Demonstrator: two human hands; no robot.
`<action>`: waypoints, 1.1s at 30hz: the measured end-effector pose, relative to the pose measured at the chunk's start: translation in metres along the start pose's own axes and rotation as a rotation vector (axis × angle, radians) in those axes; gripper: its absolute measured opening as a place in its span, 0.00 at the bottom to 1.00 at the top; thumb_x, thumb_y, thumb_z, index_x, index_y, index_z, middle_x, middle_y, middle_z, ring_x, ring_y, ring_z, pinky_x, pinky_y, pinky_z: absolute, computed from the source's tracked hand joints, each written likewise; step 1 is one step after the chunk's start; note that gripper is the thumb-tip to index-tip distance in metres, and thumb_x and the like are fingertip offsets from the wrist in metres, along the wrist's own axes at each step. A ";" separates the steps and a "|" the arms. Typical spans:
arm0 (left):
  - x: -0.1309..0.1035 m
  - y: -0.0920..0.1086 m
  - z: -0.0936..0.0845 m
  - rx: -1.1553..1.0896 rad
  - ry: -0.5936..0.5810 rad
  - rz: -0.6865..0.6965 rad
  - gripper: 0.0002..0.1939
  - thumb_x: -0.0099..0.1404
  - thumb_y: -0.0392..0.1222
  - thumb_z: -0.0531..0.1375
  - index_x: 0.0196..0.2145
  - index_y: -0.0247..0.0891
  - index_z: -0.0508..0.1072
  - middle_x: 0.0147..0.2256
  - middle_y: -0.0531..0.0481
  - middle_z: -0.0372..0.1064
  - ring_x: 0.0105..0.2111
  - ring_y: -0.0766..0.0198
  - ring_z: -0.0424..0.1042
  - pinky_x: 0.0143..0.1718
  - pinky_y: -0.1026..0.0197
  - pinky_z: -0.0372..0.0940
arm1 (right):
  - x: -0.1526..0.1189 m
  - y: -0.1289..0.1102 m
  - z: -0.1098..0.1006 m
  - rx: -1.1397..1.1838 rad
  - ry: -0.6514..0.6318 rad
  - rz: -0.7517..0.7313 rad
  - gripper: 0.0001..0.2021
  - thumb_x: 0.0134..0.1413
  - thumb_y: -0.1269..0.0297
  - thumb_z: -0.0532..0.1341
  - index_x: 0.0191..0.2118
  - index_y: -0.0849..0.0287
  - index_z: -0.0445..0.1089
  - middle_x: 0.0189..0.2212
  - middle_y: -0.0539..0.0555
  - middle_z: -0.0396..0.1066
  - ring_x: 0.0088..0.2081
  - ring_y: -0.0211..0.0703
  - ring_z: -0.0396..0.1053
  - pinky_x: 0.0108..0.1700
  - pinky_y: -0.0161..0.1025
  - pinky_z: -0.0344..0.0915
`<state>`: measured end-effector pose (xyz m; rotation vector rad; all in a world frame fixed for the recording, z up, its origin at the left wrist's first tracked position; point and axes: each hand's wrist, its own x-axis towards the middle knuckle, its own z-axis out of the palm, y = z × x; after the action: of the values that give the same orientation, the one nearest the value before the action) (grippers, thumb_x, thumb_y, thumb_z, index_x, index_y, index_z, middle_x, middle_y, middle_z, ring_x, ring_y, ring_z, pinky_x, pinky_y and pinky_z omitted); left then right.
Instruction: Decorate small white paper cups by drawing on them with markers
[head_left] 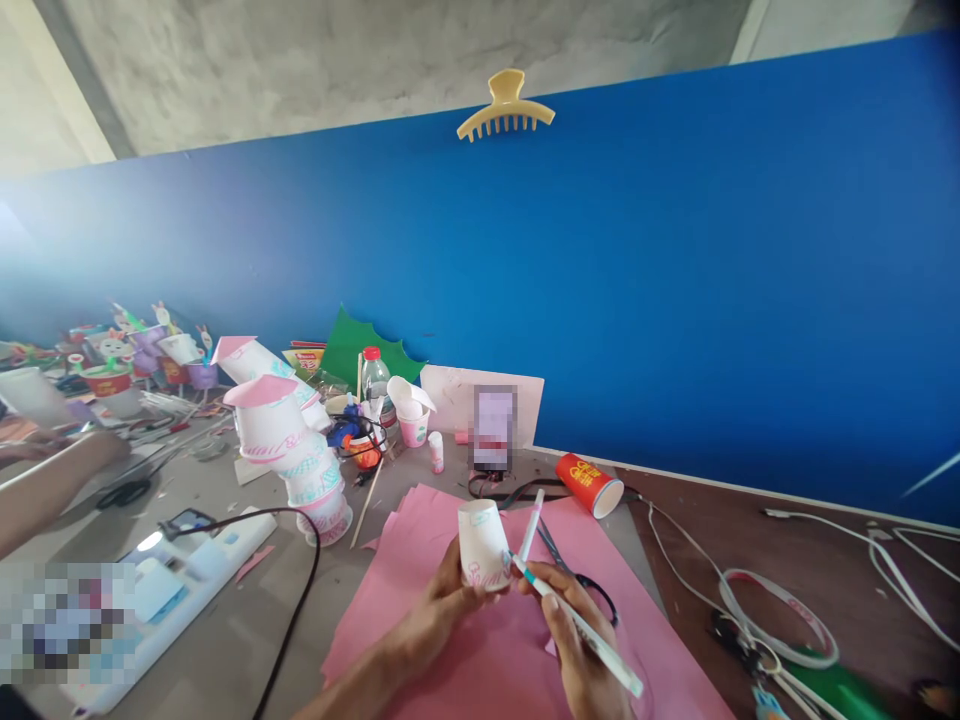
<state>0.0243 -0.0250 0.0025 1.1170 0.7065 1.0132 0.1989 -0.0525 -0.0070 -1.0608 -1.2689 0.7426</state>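
Note:
My left hand (448, 590) grips a white paper cup (481, 540), held upside down, with pink and teal drawings around its lower part. Pinched in my right hand (566, 625) is a white marker (592, 640) with a teal band, its tip against or very close to the cup's right side. A second white marker (532, 525) with a pink end stands out just behind that tip. Black-handled scissors (598, 596) lie partly hidden behind my right hand. Beneath both hands spreads pink paper (420, 560).
To the left rises a stack of decorated cups (315, 470) with a pink cone roof. A red paper cup (589, 485) lies on its side behind the pink paper. A phone (493, 428) leans upright at the back. White cables (780, 610) coil at right; another person's arm (60, 485) reaches in at left.

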 end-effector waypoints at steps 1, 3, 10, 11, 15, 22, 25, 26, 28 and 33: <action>0.000 -0.001 0.000 -0.003 0.001 0.010 0.21 0.61 0.48 0.63 0.51 0.40 0.69 0.45 0.44 0.72 0.47 0.52 0.67 0.48 0.52 0.59 | 0.001 -0.001 -0.001 0.011 -0.005 -0.003 0.15 0.61 0.49 0.58 0.41 0.54 0.76 0.30 0.54 0.76 0.27 0.43 0.72 0.33 0.37 0.72; 0.001 -0.002 -0.001 -0.021 0.005 0.025 0.23 0.60 0.51 0.64 0.50 0.39 0.69 0.43 0.44 0.72 0.42 0.54 0.68 0.44 0.54 0.60 | 0.002 -0.004 -0.002 0.033 -0.024 -0.003 0.15 0.61 0.50 0.59 0.40 0.54 0.76 0.30 0.53 0.76 0.28 0.44 0.72 0.32 0.36 0.72; 0.002 -0.004 -0.005 -0.041 0.003 0.005 0.29 0.58 0.54 0.65 0.53 0.38 0.66 0.45 0.41 0.71 0.45 0.50 0.69 0.47 0.51 0.60 | -0.002 -0.005 0.000 0.055 -0.056 0.065 0.17 0.59 0.46 0.58 0.37 0.52 0.77 0.28 0.52 0.74 0.29 0.43 0.72 0.27 0.32 0.69; 0.001 -0.003 -0.004 -0.046 0.002 0.003 0.29 0.58 0.54 0.65 0.53 0.38 0.66 0.45 0.41 0.71 0.45 0.49 0.69 0.47 0.50 0.60 | -0.003 -0.005 0.001 0.064 -0.052 0.067 0.16 0.59 0.46 0.59 0.37 0.51 0.77 0.28 0.52 0.75 0.29 0.42 0.73 0.27 0.32 0.70; 0.001 0.004 0.001 -0.047 0.009 -0.011 0.28 0.58 0.53 0.65 0.52 0.39 0.67 0.44 0.42 0.71 0.44 0.51 0.69 0.48 0.50 0.61 | -0.003 -0.004 0.001 0.072 -0.043 0.074 0.16 0.58 0.45 0.59 0.36 0.50 0.77 0.28 0.51 0.75 0.29 0.42 0.73 0.29 0.33 0.71; 0.001 0.009 0.005 -0.056 0.018 -0.002 0.26 0.57 0.53 0.66 0.49 0.38 0.70 0.44 0.42 0.72 0.44 0.50 0.69 0.46 0.51 0.61 | -0.004 -0.001 -0.001 0.077 -0.071 0.090 0.16 0.58 0.46 0.60 0.35 0.52 0.77 0.32 0.55 0.77 0.31 0.44 0.74 0.30 0.33 0.70; 0.001 0.007 0.003 -0.056 0.008 -0.002 0.27 0.57 0.52 0.66 0.50 0.38 0.70 0.46 0.40 0.71 0.45 0.49 0.69 0.47 0.50 0.61 | -0.003 0.000 -0.004 0.079 -0.105 0.085 0.16 0.59 0.47 0.60 0.35 0.53 0.77 0.28 0.54 0.75 0.28 0.43 0.73 0.29 0.33 0.70; 0.001 0.007 0.003 -0.050 0.002 0.001 0.26 0.58 0.52 0.66 0.50 0.38 0.70 0.47 0.40 0.71 0.45 0.49 0.69 0.47 0.50 0.61 | -0.002 0.001 -0.005 0.083 -0.125 0.082 0.15 0.59 0.48 0.60 0.35 0.53 0.77 0.26 0.53 0.74 0.27 0.42 0.72 0.28 0.33 0.69; 0.001 0.006 0.002 -0.040 -0.005 0.012 0.26 0.58 0.52 0.65 0.50 0.37 0.69 0.47 0.39 0.71 0.45 0.50 0.69 0.47 0.50 0.61 | -0.001 0.002 -0.008 0.090 -0.146 0.082 0.15 0.60 0.50 0.59 0.36 0.54 0.77 0.24 0.52 0.73 0.27 0.43 0.72 0.27 0.33 0.69; 0.000 0.007 0.003 -0.027 0.019 0.002 0.26 0.58 0.52 0.66 0.51 0.37 0.70 0.48 0.39 0.71 0.45 0.50 0.69 0.47 0.50 0.62 | 0.001 0.005 -0.010 0.088 -0.136 0.101 0.14 0.61 0.51 0.59 0.38 0.54 0.77 0.25 0.53 0.73 0.29 0.43 0.73 0.27 0.33 0.68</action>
<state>0.0252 -0.0255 0.0099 1.0866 0.7051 1.0334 0.2096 -0.0519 -0.0113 -1.0225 -1.2927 0.9526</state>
